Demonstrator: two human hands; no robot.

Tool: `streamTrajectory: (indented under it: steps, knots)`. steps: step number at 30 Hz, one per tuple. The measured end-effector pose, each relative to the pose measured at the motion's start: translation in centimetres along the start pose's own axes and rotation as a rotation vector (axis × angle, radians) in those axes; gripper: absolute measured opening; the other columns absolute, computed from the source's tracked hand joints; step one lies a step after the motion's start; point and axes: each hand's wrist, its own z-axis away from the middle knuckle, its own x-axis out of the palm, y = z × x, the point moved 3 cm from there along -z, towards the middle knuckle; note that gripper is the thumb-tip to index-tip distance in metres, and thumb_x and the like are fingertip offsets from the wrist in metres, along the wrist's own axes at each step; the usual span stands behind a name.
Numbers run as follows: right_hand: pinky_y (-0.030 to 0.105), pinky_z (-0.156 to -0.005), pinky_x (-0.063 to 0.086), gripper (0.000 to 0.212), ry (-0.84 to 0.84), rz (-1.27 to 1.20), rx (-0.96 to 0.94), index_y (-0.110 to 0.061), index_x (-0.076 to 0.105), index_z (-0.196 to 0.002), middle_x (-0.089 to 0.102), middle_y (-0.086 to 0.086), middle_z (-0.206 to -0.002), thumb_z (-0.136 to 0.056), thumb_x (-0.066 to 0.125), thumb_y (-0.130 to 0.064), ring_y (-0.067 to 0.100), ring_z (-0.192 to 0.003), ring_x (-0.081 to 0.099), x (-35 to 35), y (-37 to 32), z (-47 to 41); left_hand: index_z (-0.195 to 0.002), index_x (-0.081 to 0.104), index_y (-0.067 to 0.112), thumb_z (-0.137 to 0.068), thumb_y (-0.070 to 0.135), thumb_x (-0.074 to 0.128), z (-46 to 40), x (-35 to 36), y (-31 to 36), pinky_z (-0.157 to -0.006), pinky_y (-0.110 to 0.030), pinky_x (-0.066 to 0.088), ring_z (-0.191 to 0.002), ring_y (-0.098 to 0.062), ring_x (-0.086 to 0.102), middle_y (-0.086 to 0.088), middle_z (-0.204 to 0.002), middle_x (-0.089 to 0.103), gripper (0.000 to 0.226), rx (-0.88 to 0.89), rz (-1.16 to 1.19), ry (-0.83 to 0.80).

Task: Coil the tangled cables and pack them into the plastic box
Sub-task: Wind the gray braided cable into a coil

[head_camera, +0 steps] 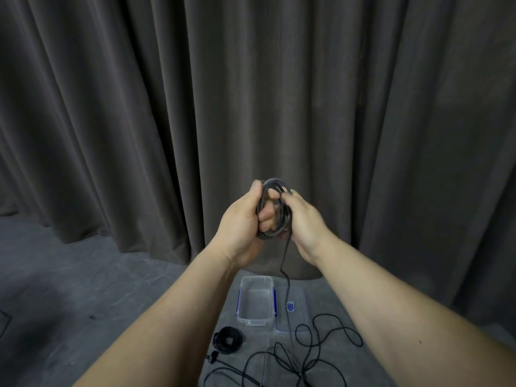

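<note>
The person is holding both hands up in front of a dark curtain point(279, 93), working a black cable into a coil point(275, 209). The left hand point(243, 219) is gripping the coil, its fingers curling through the loops from the left side. The right hand point(303, 219) is pinching the coil's right edge, fingers folded onto the strands. The coil is standing roughly upright between the two hands, its loops facing the camera.

From the bottom of the coil, just beside the right hand, the loose tail point(287, 289) of the same cable is dropping nearly straight down to the floor point(69, 275), where it seems to be joining a loose tangle point(321, 344) lying below and slightly right of the hands. So the slack still to be wound is lying directly underneath, on the right hand's side, and that hand looks better placed to be drawing it up while the left keeps the loops together.

The clear plastic box point(256, 300) is sitting open on the floor below the hands, nearer the left one, its long axis running away from the person. Its lid point(300, 311) is lying just beside it to the right. A finished black bundle point(227, 339) is resting on the floor near the box's front left corner, not yet packed.
</note>
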Motion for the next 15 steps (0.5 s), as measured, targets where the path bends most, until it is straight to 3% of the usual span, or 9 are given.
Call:
streamTrajectory:
  steps: [2,5,8,11,15]
  knots:
    - [0.028,-0.062,0.046,0.022,-0.045,0.104,-0.013,-0.02,0.052,-0.114,0.061,0.002,-0.087,-0.1,0.045,-0.035,0.015,-0.075,0.058,0.2,0.2,0.3,-0.083,0.052,0.014,-0.103,0.035,0.032,-0.1,0.0,0.1,-0.054,-0.029,0.028,-0.046,-0.009,0.027,0.005,-0.054,0.032,0.036,0.012,-0.006,-0.007]
    - [0.024,-0.046,0.042,0.016,-0.069,0.217,-0.045,-0.019,0.052,-0.114,0.06,0.003,-0.081,-0.1,0.044,-0.015,0.013,-0.055,0.05,-0.1,0.4,0.1,-0.085,0.05,0.012,-0.1,0.031,0.038,-0.1,0.0,0.5,-0.052,-0.031,0.033,-0.049,-0.011,0.033,0.003,-0.058,0.036,0.027,0.039,0.034,-0.053]
    - [0.022,-0.041,0.036,0.021,-0.048,0.283,-0.076,-0.018,0.057,-0.112,0.06,0.008,-0.077,-0.099,0.044,-0.008,0.015,-0.053,0.046,-1.1,-0.3,-0.5,-0.083,0.048,0.01,-0.101,0.028,0.039,0.1,0.4,0.8,-0.054,-0.034,0.043,-0.052,-0.013,0.038,0.0,-0.06,0.039,0.027,0.061,0.079,-0.119]
    - [0.023,-0.042,0.037,0.018,-0.061,0.346,-0.098,-0.016,0.06,-0.109,0.061,0.012,-0.08,-0.098,0.048,-0.009,0.024,-0.059,0.048,-2.1,-0.8,-0.9,-0.08,0.045,0.01,-0.104,0.023,0.03,0.3,0.7,1.0,-0.052,-0.026,0.046,-0.05,-0.012,0.038,0.0,-0.056,0.039,0.031,0.039,0.098,-0.092]
    - [0.029,-0.053,0.042,0.016,-0.069,0.295,-0.103,-0.018,0.059,-0.093,0.062,0.013,-0.082,-0.096,0.05,-0.006,0.027,-0.066,0.054,-2.4,-0.9,-0.8,-0.072,0.04,0.012,-0.104,0.023,0.03,0.1,0.6,1.2,-0.047,-0.017,0.036,-0.045,-0.009,0.032,0.003,-0.052,0.035,0.036,0.023,0.012,0.007]
